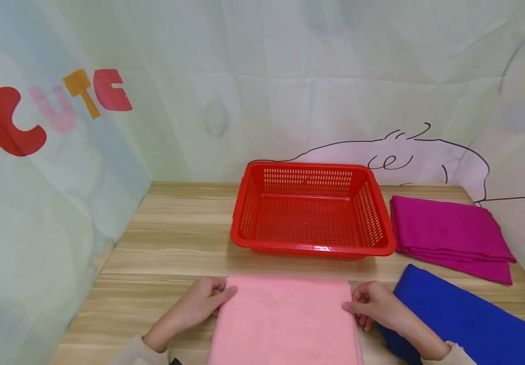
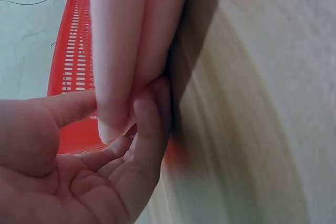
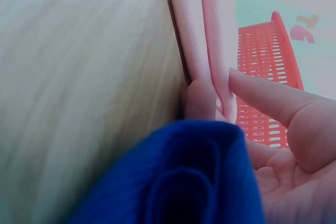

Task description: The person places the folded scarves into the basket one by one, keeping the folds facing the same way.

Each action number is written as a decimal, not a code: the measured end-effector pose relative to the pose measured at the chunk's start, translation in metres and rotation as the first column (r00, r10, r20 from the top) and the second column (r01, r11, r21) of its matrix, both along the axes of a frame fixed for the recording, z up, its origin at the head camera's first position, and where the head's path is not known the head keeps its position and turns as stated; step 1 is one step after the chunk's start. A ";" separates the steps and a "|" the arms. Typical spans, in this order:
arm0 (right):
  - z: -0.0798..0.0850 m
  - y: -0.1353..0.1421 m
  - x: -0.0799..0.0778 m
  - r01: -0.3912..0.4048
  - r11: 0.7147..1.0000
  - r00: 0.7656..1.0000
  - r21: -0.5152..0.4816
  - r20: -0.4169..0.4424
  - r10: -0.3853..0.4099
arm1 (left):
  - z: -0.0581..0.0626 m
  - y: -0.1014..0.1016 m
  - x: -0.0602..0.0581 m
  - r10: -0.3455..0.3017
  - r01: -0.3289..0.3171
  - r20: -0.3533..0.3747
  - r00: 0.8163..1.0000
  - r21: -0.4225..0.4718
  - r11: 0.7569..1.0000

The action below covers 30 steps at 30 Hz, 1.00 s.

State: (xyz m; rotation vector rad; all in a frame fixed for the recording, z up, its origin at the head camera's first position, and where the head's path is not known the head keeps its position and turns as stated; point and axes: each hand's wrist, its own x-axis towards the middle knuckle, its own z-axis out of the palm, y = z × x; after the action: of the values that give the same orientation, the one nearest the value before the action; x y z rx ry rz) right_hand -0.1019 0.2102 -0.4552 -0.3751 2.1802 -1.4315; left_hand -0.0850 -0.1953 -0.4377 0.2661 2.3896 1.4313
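A folded pink cloth (image 1: 285, 319) lies on the table in front of the red basket, its far edge toward the basket. My left hand (image 1: 205, 301) pinches its far left corner, thumb on top and fingers beneath, as the left wrist view shows with the thick folded layers of pink cloth (image 2: 118, 51) between them. At the far right corner my right hand (image 1: 376, 306) pinches the cloth the same way. In the right wrist view, two folded layers of the pink cloth (image 3: 197, 24) run down to the fingertips, and a blue cloth (image 3: 210, 177) hides part of the hand.
A red perforated plastic basket (image 1: 312, 249) stands behind the pink cloth with nothing in it. To its right lies a folded magenta cloth (image 1: 449, 228). The folded blue cloth (image 1: 463, 319) is close beside my right wrist. A printed curtain (image 1: 189, 101) hangs behind the wooden table (image 1: 166, 238).
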 end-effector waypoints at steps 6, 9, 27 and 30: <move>-0.001 -0.001 0.000 -0.013 1.000 1.000 0.002 -0.023 0.013 | 0.002 -0.001 0.001 -0.039 0.039 0.020 0.999 -0.013 0.999; 0.000 -0.002 0.001 -0.010 1.000 0.999 -0.001 -0.031 0.010 | 0.002 -0.002 0.001 -0.055 0.055 0.028 0.998 -0.010 0.998; 0.002 -0.003 0.005 0.070 0.991 0.986 -0.114 0.160 -0.052 | -0.002 -0.006 0.002 -0.064 -0.006 0.261 0.963 0.257 0.966; 0.003 -0.003 0.005 0.063 0.992 0.985 -0.112 0.169 -0.044 | -0.002 -0.008 0.001 -0.084 -0.003 0.282 0.956 0.295 0.956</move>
State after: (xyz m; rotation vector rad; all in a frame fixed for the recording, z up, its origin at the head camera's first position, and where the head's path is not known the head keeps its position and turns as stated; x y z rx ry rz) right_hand -0.0970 0.2074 -0.4525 -0.2296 1.9933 -1.5660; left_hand -0.0838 -0.2028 -0.4401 0.1606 1.9264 1.6749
